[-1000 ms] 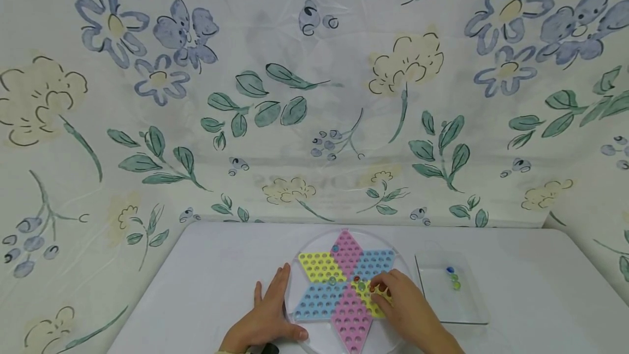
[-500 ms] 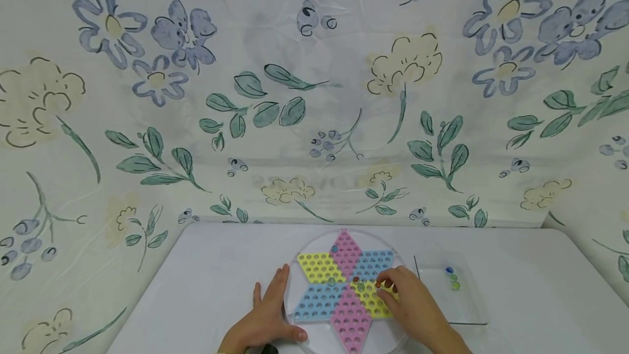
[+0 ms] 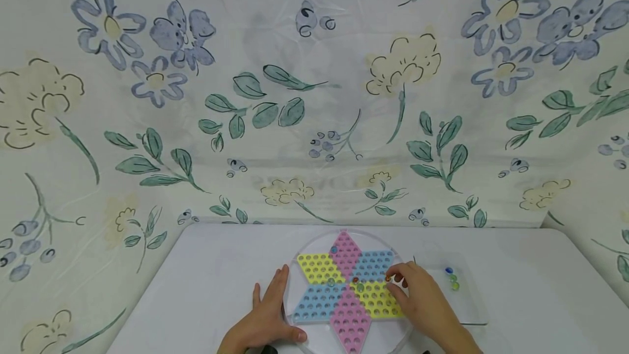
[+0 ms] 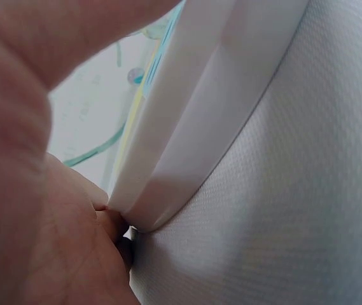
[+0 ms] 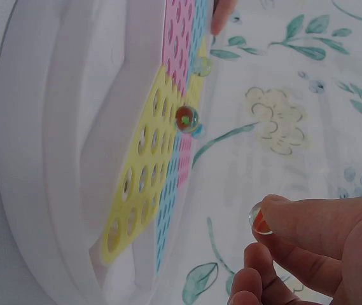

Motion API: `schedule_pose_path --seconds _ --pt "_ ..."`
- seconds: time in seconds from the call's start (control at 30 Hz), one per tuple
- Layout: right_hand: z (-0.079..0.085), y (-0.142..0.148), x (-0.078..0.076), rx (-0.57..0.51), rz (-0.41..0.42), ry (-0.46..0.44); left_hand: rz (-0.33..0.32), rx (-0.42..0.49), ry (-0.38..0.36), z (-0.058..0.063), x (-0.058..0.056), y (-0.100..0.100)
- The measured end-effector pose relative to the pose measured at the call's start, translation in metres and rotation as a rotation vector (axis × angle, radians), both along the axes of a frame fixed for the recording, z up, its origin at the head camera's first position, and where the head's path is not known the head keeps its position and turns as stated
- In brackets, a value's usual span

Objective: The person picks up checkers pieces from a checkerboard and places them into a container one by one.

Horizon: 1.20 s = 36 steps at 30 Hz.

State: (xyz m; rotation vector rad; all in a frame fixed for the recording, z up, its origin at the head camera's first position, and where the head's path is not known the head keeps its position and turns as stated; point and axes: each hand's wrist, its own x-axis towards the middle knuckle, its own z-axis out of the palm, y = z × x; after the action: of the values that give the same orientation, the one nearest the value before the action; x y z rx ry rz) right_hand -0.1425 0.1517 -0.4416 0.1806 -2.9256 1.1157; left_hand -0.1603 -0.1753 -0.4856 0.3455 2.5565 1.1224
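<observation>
A round white Chinese checkers board (image 3: pixel 344 321) bears a star of pink, yellow and blue holes. My left hand (image 3: pixel 265 310) rests against its left rim (image 4: pixel 161 152), fingers spread. Above the right yellow point, my right hand (image 3: pixel 420 299) pinches a clear marble (image 5: pixel 256 217) with an orange-red core between thumb and forefinger. Near the star's centre sit a red marble (image 3: pixel 356 279) and a green marble (image 3: pixel 360 287) close together. A clear greenish marble (image 3: pixel 331 282) lies left of them, and a blue marble (image 3: pixel 334 249) is in the top pink point.
Right of the board stands a clear square tray (image 3: pixel 472 323) holding a blue marble (image 3: pixel 449 270) and two green marbles (image 3: pixel 454 283). The white table (image 3: pixel 216 255) ends at a flower-patterned cloth (image 3: pixel 314 124) behind.
My right hand has moved right and slightly away across the yellow point with the pinched marble, uncovering more of its holes. The left hand stays at the rim.
</observation>
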Motion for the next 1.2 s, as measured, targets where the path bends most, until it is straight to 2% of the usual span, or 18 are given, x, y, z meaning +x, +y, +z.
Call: schedule_pose_path --seconds 0.1,0.43,0.8,1.2 --pt "0.0 0.003 -0.002 0.007 -0.017 -0.009 0.0 0.002 -0.001 0.0 0.0 0.0" --pt "0.001 0.016 -0.005 0.028 -0.045 0.051 0.003 0.006 -0.005 0.0 0.0 0.0" --pt "0.002 0.03 -0.01 0.047 -0.069 0.069 -0.01 0.008 0.001 0.0 0.0 -0.001" --pt "-0.001 0.04 -0.012 0.066 -0.086 0.13 -0.011 0.009 0.003 0.0 0.0 -0.001"
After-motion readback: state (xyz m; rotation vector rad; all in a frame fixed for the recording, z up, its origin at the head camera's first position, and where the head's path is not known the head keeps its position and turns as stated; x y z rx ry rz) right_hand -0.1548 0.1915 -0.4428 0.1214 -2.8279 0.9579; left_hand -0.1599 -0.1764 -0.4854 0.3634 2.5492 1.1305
